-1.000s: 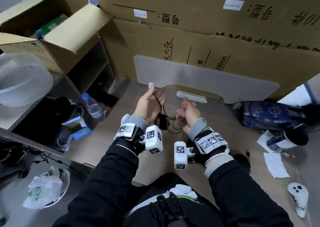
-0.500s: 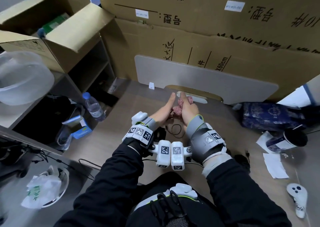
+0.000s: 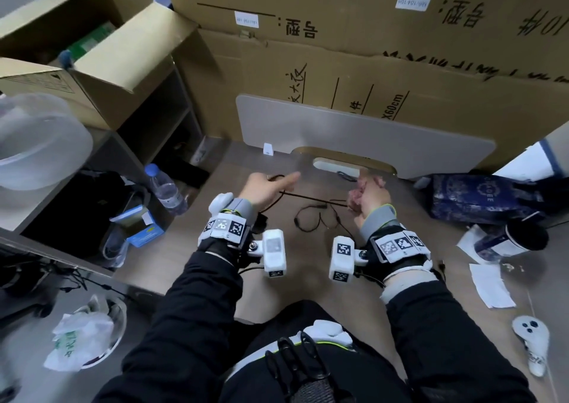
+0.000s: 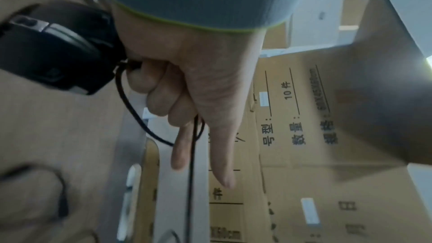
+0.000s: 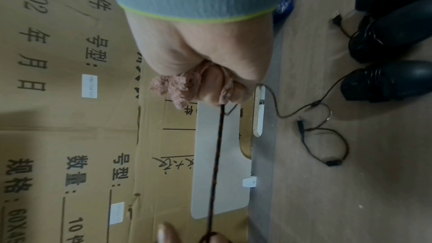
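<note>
A black cable (image 3: 311,197) runs taut between my two hands above the wooden table (image 3: 215,248). My left hand (image 3: 271,184) holds it with three fingers curled round it (image 4: 191,182), index finger and thumb held straight. A black block (image 4: 53,47) hangs on the cable's end near that wrist. My right hand (image 3: 368,193) is a fist round a pink fluffy cloth (image 3: 357,193), and the cable (image 5: 217,154) comes out of that fist through the cloth (image 5: 173,88).
A thin loose cable (image 3: 311,218) lies looped on the table between my wrists. A grey board (image 3: 354,138) leans on cardboard boxes (image 3: 369,48) behind. A water bottle (image 3: 164,190) stands left; a blue bag (image 3: 480,199), a cup (image 3: 511,239), papers (image 3: 492,285) and a white controller (image 3: 532,344) lie right.
Half a second ago my hands were together at the pink cloth. They have since drawn apart, the left going left, and the cable is now stretched between them.
</note>
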`<action>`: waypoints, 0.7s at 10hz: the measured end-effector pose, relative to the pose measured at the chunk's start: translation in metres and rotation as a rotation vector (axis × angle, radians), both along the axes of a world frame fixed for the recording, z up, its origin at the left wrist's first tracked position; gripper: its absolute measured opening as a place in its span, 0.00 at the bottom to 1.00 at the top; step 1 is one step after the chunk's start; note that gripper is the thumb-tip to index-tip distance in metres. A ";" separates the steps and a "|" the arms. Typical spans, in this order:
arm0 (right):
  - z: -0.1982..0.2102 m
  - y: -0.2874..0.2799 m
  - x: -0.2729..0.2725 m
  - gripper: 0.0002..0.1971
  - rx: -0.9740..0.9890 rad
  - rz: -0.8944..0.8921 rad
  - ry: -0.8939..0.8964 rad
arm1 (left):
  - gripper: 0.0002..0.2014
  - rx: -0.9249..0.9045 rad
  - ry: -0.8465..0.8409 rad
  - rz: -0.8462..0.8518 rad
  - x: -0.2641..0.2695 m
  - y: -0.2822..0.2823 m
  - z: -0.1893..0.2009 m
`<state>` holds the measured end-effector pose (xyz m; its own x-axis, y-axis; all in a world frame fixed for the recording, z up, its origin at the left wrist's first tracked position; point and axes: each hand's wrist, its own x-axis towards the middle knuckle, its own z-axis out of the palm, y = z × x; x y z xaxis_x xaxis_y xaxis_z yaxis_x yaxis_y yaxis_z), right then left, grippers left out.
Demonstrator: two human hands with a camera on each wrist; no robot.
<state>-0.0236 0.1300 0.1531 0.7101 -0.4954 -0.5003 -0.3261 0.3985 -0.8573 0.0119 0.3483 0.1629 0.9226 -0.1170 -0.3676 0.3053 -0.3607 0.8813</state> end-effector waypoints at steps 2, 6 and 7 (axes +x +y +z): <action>0.012 0.001 0.016 0.15 -0.042 -0.055 -0.019 | 0.30 -0.087 0.231 -0.156 -0.008 0.002 -0.003; 0.016 0.059 0.006 0.16 0.154 0.247 0.016 | 0.15 -0.946 0.154 0.239 0.002 -0.032 0.014; 0.018 0.059 0.008 0.15 0.094 0.271 0.015 | 0.29 -0.565 0.163 0.103 -0.004 -0.043 0.003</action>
<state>-0.0152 0.1886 0.1713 0.8027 -0.2396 -0.5461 -0.4435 0.3723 -0.8153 0.0078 0.3057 0.1657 0.8766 -0.2490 -0.4118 0.4611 0.1892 0.8670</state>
